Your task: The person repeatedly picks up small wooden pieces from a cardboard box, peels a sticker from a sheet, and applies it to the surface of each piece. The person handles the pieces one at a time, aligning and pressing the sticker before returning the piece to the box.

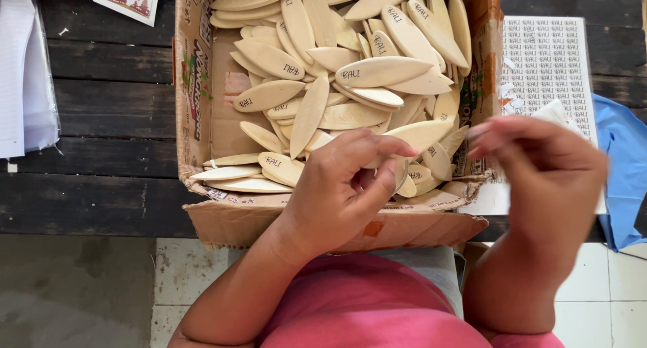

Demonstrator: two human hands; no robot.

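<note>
A cardboard box [194, 105] on a dark wooden table holds several pale wooden leaf-shaped pieces [381, 70], many with a short dark word stamped on them. My left hand [344, 186] hovers over the box's near edge, fingers curled on one such wooden piece [402, 174] held edge-on. My right hand [549, 176] is raised to the right of the box, blurred, with fingertips pinched near a small white scrap [552, 110]; whether it grips the scrap is unclear.
A printed sticker sheet [549, 58] lies right of the box, with blue plastic [627, 166] beyond it. White papers [20, 72] sit at the left. The dark table [101, 119] ends near me; tiled floor [600, 287] is below.
</note>
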